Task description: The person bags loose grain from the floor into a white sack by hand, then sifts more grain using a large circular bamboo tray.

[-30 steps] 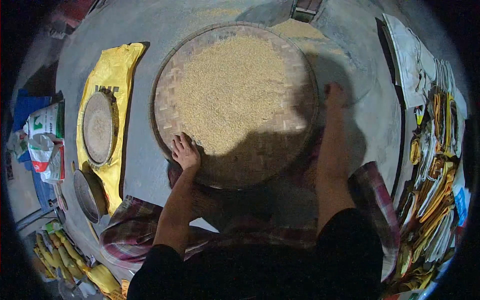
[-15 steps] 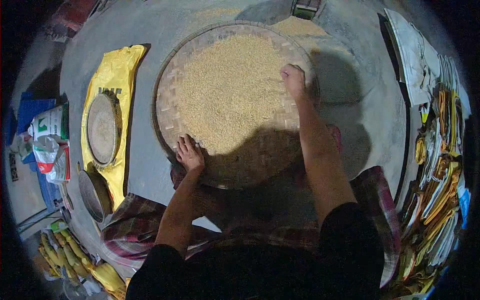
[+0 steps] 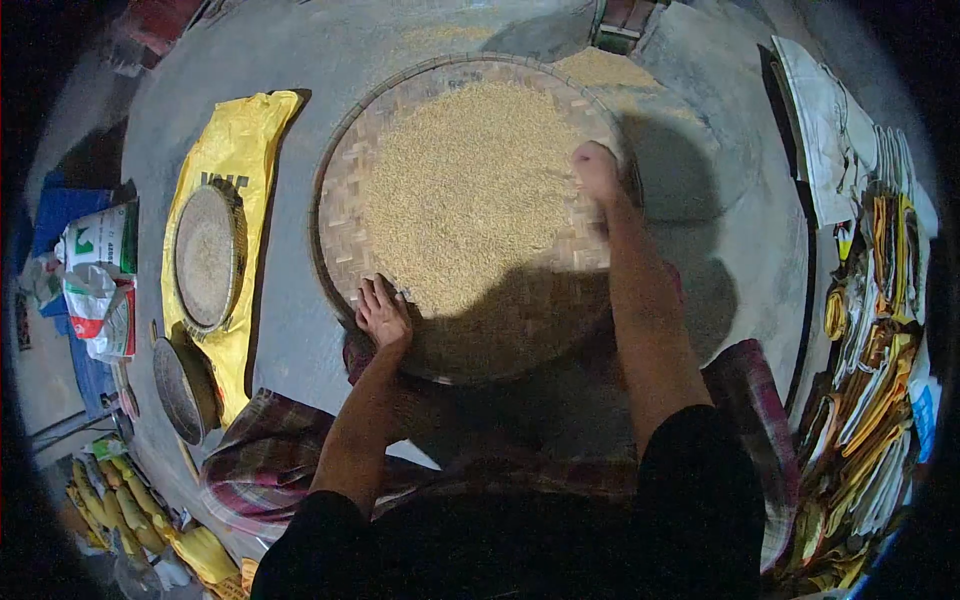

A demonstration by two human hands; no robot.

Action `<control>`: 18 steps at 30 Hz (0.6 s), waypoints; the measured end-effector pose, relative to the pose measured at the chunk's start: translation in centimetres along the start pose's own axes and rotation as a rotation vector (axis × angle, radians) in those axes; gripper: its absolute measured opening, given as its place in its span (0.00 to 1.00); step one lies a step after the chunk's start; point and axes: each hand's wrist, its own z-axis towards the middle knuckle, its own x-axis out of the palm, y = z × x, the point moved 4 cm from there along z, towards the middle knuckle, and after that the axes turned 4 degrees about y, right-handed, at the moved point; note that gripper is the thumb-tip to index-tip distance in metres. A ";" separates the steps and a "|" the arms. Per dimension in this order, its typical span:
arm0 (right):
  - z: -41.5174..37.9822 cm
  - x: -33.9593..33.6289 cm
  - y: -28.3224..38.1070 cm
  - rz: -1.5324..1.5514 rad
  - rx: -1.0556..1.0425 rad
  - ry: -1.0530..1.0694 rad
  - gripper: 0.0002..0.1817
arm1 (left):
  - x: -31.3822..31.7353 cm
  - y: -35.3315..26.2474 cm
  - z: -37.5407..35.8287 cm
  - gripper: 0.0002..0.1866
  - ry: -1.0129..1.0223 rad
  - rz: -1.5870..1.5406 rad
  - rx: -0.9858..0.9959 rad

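A large round woven tray (image 3: pixel 345 178) lies in front of me with a wide layer of pale grain (image 3: pixel 470 190) spread over it. At its lower left edge rests my left hand (image 3: pixel 384 314), fingers apart, nothing held. Over the right side of the tray, beside the grain, my right hand (image 3: pixel 597 170) is closed and slightly blurred; what it holds, if anything, is hidden. Shadow covers the tray's lower part.
To the left, a yellow sack (image 3: pixel 238 135) lies under a smaller round tray (image 3: pixel 205 257), with a dark bowl-like basket (image 3: pixel 183 390) below. Stacked sacks (image 3: pixel 880 350) line the right side. More grain (image 3: pixel 605 68) lies on the floor beyond the tray.
The whole view has shifted slightly. My right hand has moved a little down and toward the tray's right rim, still closed. My left hand stays at the lower left edge.
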 end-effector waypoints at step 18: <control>-10.2 -1.6 5.6 0.470 -0.160 0.414 0.08 | -1.4 -0.5 -2.0 0.31 0.107 -0.019 -0.002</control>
